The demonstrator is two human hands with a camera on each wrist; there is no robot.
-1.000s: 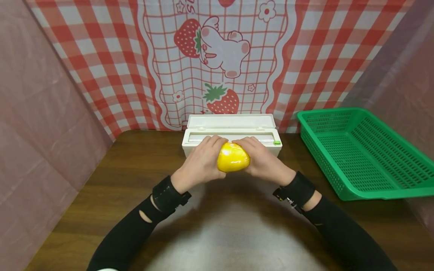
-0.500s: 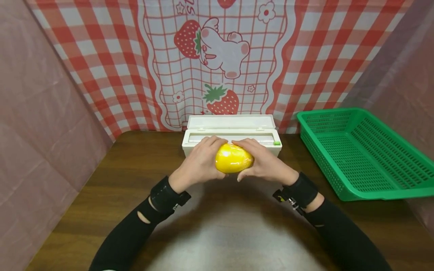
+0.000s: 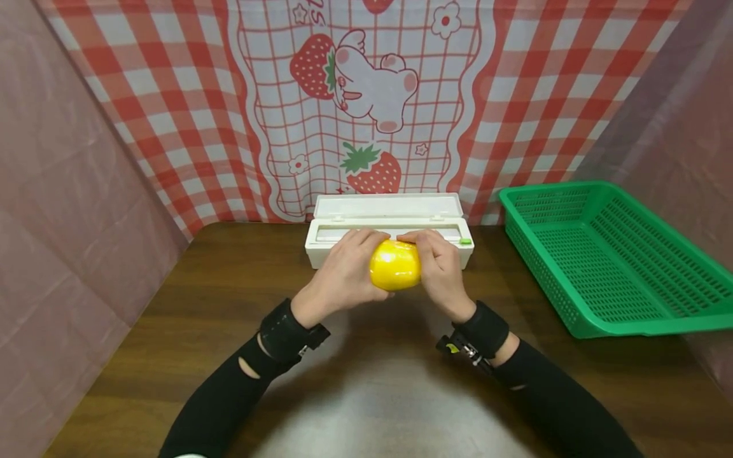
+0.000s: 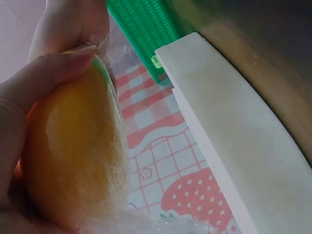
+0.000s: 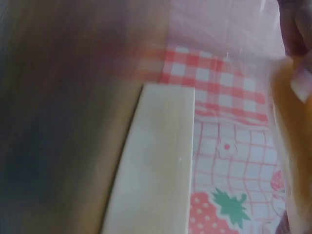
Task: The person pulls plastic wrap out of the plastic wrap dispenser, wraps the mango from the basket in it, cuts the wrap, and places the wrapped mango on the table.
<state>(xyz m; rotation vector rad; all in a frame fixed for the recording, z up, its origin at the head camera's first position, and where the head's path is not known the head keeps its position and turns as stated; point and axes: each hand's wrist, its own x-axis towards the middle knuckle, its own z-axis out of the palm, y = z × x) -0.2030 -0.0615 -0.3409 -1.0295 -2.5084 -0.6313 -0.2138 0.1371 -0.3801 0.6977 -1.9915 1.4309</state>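
Note:
In the head view, a glossy yellow, mango-like fruit (image 3: pixel 395 265) is held above the table in front of the white dispenser. My left hand (image 3: pixel 345 270) grips its left side, the thumb curved over it in the left wrist view. Clear cling film (image 4: pixel 161 225) wraps the fruit, with loose crinkled bits around it and a green patch near one end. My right hand (image 3: pixel 439 270) is at the fruit's right end, its fingers curled and pinching the film there. Part of the right wrist view is blurred, and the right fingertips are hidden.
Behind the hands stands a white cling film dispenser (image 3: pixel 389 207), lid raised, with a green slider (image 3: pixel 466 242) on its right. A green slotted basket (image 3: pixel 572 292) sits at the right of the wooden table (image 3: pixel 217 305). A checked strawberry cloth (image 3: pixel 515 102) hangs at the back.
My right hand opens its thumb away from the fruit's end, then curls its fingers in there, the wrist moving left. My left hand keeps its grip with little movement.

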